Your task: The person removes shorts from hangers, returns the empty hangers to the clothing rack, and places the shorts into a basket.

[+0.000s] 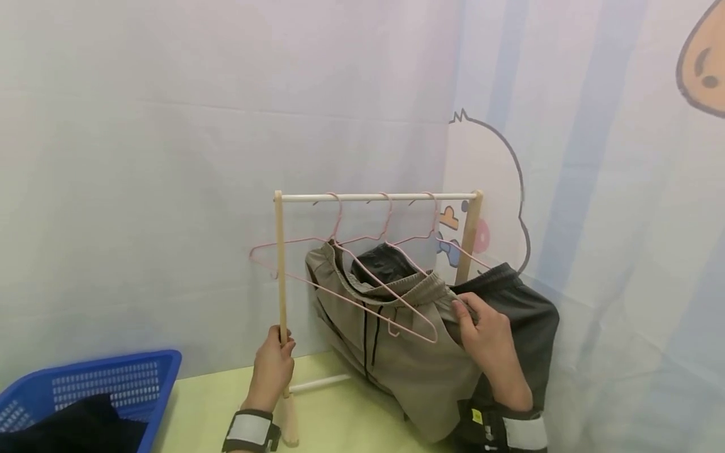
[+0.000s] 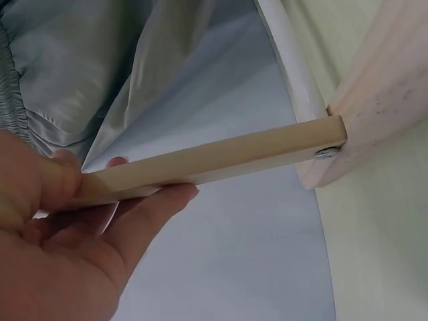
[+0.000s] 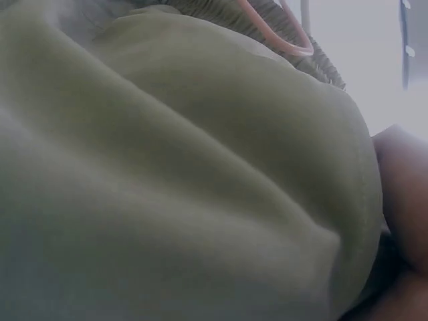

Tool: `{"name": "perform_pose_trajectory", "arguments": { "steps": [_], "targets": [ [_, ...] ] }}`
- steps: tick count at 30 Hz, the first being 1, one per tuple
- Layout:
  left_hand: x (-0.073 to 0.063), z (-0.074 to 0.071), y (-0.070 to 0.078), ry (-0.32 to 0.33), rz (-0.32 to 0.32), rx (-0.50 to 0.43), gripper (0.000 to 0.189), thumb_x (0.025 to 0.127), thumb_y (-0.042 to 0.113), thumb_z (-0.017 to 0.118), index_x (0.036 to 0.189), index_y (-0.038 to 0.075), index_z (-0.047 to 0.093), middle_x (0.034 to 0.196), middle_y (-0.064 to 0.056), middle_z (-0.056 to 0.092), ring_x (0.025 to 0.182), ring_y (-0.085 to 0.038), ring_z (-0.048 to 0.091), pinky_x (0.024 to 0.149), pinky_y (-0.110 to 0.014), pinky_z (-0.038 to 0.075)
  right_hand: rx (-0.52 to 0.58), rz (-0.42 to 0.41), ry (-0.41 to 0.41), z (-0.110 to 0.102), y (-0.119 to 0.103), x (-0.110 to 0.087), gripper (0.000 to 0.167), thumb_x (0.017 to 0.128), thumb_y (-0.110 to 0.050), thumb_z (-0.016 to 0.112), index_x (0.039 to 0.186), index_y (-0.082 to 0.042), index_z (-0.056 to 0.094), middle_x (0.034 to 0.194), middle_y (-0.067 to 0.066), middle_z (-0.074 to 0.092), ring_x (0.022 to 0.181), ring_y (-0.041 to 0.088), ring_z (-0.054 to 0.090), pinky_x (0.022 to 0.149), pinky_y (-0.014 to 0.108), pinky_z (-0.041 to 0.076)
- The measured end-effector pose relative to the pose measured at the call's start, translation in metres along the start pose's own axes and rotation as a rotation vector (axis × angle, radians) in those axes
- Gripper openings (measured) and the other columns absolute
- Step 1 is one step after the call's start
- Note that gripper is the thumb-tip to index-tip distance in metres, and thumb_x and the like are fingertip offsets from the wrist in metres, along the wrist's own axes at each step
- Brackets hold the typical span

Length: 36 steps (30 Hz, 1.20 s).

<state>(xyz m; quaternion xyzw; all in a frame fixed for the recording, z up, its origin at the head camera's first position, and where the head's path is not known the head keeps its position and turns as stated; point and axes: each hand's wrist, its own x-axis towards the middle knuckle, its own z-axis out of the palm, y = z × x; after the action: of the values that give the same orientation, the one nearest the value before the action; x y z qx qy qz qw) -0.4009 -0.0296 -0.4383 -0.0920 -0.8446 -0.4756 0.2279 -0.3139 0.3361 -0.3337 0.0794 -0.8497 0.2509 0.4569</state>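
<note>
My left hand (image 1: 272, 365) grips the wooden side post (image 1: 281, 270) of a small clothes rack, its fingers wrapped round the post (image 2: 221, 159) in the left wrist view. With its thumb and fingers, my right hand (image 1: 489, 340) pinches the waistband edge of grey-khaki shorts (image 1: 408, 358) with black drawstrings. The nearest pink hanger (image 1: 362, 305) crosses in front of these shorts; what bears their left side is hard to make out. Behind them, dark grey shorts (image 1: 532, 321) hang at the rack's right. Khaki cloth (image 3: 200, 174) fills most of the right wrist view, hiding most of the right hand.
Three pink hangers hook over the white rail (image 1: 368, 197). A blue basket (image 1: 164, 377) holding black cloth (image 1: 85, 425) stands at the lower left. The rack's foot (image 1: 290, 421) rests on the yellow-green table (image 1: 209, 409). Curtains (image 1: 198, 157) enclose the back and right.
</note>
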Motion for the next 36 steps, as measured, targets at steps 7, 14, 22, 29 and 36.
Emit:
{"name": "perform_pose_trajectory", "arguments": {
  "steps": [7,14,22,29,36],
  "targets": [
    [0.0009,-0.0007,-0.0014,-0.005,0.0,0.019,0.017,0.104,0.003,0.057,0.12,-0.002,0.055,0.107,-0.019,0.069,0.097,-0.035,0.069,0.073,-0.045,0.057,0.004,-0.042,0.033,0.0033,0.0012,-0.0026,0.008,0.103,-0.013,0.064,0.104,-0.012,0.072,0.073,0.003,0.066,0.059,0.013,0.053,0.057,0.038,0.045],
    [0.0033,-0.0004,-0.0021,0.005,0.021,-0.006,0.016,0.102,0.0,0.06,0.118,-0.001,0.056,0.105,-0.018,0.069,0.095,-0.033,0.069,0.071,-0.042,0.057,-0.007,-0.046,0.028,0.0005,-0.0012,-0.0034,0.009,0.103,-0.014,0.064,0.105,-0.012,0.073,0.075,0.005,0.069,0.058,0.014,0.055,0.056,0.037,0.046],
    [0.0019,-0.0007,-0.0027,-0.005,0.008,-0.027,0.018,0.104,0.002,0.058,0.121,-0.002,0.056,0.108,-0.02,0.069,0.097,-0.034,0.07,0.07,-0.04,0.057,-0.016,-0.045,0.023,-0.002,-0.0051,-0.0016,0.009,0.103,-0.013,0.064,0.105,-0.011,0.073,0.077,0.007,0.07,0.059,0.016,0.057,0.056,0.039,0.047],
    [0.0025,-0.0005,-0.0035,-0.003,0.017,-0.031,0.019,0.104,0.002,0.058,0.122,-0.003,0.056,0.108,-0.019,0.069,0.094,-0.033,0.069,0.066,-0.037,0.055,-0.031,-0.039,0.029,-0.0027,-0.0081,-0.002,0.008,0.102,-0.013,0.065,0.105,-0.011,0.072,0.071,0.004,0.064,0.055,0.011,0.049,0.052,0.034,0.041],
    [0.0025,-0.0003,-0.0034,-0.007,0.005,-0.039,0.017,0.104,0.002,0.058,0.121,-0.002,0.056,0.108,-0.018,0.069,0.092,-0.03,0.068,0.066,-0.035,0.054,-0.03,-0.046,0.103,0.0,-0.0072,-0.0029,0.006,0.101,-0.012,0.066,0.104,-0.011,0.072,0.07,0.005,0.064,0.049,0.006,0.044,0.047,0.029,0.037]
  ]
}}
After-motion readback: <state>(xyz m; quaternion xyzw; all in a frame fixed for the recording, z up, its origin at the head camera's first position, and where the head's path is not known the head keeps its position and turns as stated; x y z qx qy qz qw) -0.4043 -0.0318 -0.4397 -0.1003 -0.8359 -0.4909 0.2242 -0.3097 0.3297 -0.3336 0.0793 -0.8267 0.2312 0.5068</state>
